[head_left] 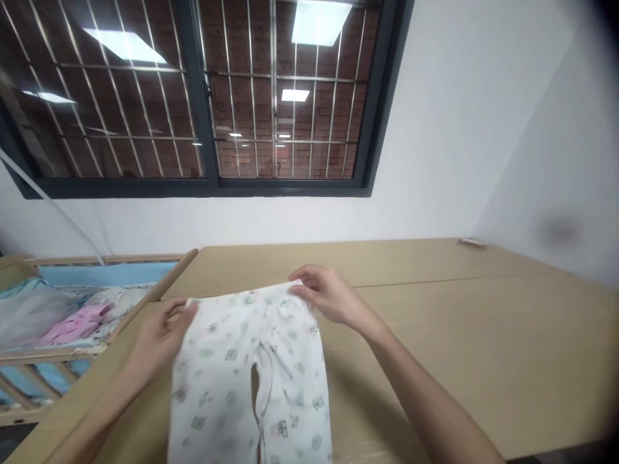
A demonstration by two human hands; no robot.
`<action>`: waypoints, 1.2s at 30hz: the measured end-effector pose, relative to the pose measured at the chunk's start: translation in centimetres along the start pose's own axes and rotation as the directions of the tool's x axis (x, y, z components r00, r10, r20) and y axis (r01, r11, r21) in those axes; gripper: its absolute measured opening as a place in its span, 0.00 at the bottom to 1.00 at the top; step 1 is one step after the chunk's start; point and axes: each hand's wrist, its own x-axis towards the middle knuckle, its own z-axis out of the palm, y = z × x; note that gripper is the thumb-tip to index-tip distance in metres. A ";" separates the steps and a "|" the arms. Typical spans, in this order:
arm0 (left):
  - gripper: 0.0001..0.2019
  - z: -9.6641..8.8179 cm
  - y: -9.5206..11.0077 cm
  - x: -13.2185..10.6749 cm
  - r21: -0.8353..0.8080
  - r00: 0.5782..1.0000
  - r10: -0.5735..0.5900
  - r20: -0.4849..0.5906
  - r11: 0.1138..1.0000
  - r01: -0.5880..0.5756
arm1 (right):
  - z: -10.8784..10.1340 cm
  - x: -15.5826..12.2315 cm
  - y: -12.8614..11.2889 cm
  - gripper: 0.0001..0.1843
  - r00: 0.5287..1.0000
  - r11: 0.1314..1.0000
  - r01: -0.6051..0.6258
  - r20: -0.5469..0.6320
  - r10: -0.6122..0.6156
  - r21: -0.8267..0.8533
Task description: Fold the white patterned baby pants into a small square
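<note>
A pair of white baby pants [217, 367] with small green and grey animal prints hangs spread between my hands, waistband at the top. My left hand [167, 328] pinches the waistband's left corner. At the right corner, my right hand [326, 293] grips the same waistband between thumb and fingers. An opening shows between the two legs at the crotch, and the lower leg ends run out of view at the bottom. Behind and beneath the pants lies the tan table [435, 341].
On the left stands a wooden crib [149, 299] with blue lining, a pink cloth [80, 322] and white bedding. A small flat object [472, 243] lies at the table's back edge. A barred window [285, 187] sits in the white wall [435, 161] behind.
</note>
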 end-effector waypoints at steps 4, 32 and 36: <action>0.20 9.7 -0.5 2.9 0.104 0.973 0.030 0.227 0.993 -0.055 | 0.4 1.6 8.9 0.09 0.995 0.976 -0.082 0.032 0.090 -0.202; 0.13 24.3 -5.8 11.3 0.610 0.975 -0.037 0.221 0.785 -0.109 | 7.5 11.3 26.9 0.13 0.999 0.634 -0.045 -0.034 0.028 -0.772; 0.15 24.4 -5.8 12.0 0.578 0.967 -0.058 0.250 0.810 -0.101 | 7.5 11.6 27.5 0.16 0.995 0.655 -0.100 -0.063 0.081 -0.749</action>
